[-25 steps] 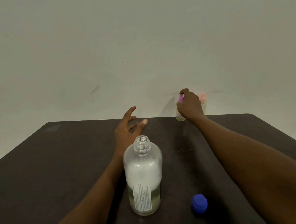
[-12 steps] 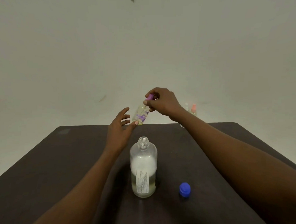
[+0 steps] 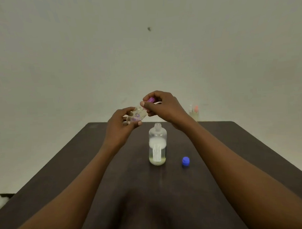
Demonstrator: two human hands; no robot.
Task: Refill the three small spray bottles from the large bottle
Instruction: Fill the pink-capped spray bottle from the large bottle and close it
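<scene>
Head view: above the open large bottle (image 3: 157, 145), the left hand (image 3: 120, 125) grips a tilted spray bottle (image 3: 136, 115) by its body; the right hand (image 3: 161, 107) pinches its purple cap (image 3: 150, 99). A blue cap (image 3: 185, 160) lies on the table (image 3: 63, 168); two spray bottles (image 3: 194, 112) stand at the far edge.

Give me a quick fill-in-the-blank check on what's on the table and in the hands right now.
1. The left hand grips the body of the small spray bottle, while the right hand pinches its ____ top.
2. The large bottle stands on the table with its neck ____.
3. The loose cap beside the large bottle is ____.

Missing words: purple; open; blue
</scene>
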